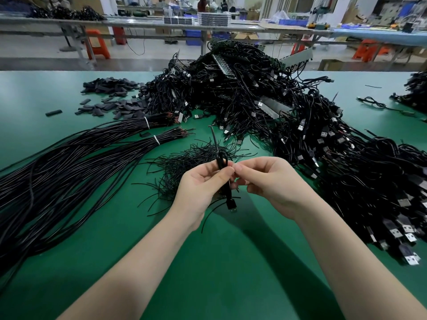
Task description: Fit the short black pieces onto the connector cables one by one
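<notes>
Green desk [69,227] carried tied cable bundles [80,153] along its left edge and loose short black pieces [111,105] toward the far left. Near the middle, the left hand [201,183] had its fingers clamped on a cable [221,162], whose plug [231,204] hung below. Touching it, the right hand [272,181] pinched at the same spot; what it held was hidden. Connector cables [323,158] were heaped toward the right edge.

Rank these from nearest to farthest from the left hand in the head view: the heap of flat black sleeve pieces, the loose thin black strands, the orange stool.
1. Loose thin black strands: on the mat just beyond the left hand.
2. Heap of flat black sleeve pieces: far left of the mat.
3. Orange stool: on the floor beyond the table, left.
</notes>
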Demonstrator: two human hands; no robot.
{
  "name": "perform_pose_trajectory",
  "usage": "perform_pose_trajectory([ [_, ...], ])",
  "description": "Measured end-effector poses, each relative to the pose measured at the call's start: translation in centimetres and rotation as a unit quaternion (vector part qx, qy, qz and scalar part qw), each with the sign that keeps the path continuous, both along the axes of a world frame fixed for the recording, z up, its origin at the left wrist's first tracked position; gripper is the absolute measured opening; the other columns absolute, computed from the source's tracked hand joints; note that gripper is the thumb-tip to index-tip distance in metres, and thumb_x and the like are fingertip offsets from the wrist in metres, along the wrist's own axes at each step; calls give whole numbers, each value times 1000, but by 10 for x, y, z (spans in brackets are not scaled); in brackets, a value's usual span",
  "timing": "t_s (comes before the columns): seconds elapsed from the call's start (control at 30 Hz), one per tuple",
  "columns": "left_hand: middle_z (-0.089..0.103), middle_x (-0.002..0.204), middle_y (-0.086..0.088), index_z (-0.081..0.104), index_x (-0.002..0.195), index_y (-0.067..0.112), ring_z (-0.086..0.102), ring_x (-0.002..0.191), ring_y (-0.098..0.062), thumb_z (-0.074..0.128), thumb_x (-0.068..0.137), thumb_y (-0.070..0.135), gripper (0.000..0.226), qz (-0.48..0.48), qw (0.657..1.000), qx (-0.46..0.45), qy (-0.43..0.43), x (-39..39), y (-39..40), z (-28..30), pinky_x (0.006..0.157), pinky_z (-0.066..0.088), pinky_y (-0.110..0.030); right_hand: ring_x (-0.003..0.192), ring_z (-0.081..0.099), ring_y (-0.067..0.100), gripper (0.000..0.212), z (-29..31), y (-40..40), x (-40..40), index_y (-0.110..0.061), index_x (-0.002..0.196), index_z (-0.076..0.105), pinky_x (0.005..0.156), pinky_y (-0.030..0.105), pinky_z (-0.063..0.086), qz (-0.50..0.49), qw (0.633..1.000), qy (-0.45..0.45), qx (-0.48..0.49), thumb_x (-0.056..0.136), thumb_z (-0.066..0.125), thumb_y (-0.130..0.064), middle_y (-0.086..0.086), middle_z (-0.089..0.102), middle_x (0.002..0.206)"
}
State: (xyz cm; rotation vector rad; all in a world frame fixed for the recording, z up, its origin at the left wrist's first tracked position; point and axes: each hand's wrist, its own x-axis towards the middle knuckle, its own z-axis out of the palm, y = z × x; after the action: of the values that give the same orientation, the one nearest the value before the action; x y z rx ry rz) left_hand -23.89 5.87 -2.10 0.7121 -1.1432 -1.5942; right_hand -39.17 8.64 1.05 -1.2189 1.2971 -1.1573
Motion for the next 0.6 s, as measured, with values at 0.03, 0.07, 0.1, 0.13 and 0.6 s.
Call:
perform_pose_trajectory([
  [0.03,74,78,0,74,87,14,68,67,-11,70,71,20,18,0,1000,2,1,0,0,1,66,54,-20,68,64,8,10,0,0,0,-13,86,76,58,18,45,-3,1000,4,-11,87,70,-21,9,72,75],
  [0.07,74,78,-1,76,85,17,69,68,-12,70,71,20,16,0,1000,3,2,1,0,1,66,54,-20,66,63,7,10,1,0,1,-12,87,76,57,17,46,-5,1000,8,-21,87,70,-19,8,72,73],
  [0.1,74,77,-1,77,82,18,68,67,-12,71,70,20,14,0,1000,5,3,1,0,2,65,54,-20,65,63,7,10,1,0,2,-10,89,76,56,17,46,-8,1000,9,-28,88,69,-17,8,71,72],
  [0.13,74,76,0,79,81,19,68,67,-11,71,70,20,13,1,1000,6,2,1,0,2,65,54,-20,65,64,8,9,1,0,3,-9,90,76,56,17,46,-13,999,8,-33,88,69,-15,8,72,72],
  [0.6,72,79,-1,79,87,24,70,70,-13,72,76,23,13,-197,976,88,12,22,-7,12,63,57,-23,72,55,19,10,5,1,6,0,89,67,71,25,49,38,996,-64,42,90,61,-9,10,64,79],
])
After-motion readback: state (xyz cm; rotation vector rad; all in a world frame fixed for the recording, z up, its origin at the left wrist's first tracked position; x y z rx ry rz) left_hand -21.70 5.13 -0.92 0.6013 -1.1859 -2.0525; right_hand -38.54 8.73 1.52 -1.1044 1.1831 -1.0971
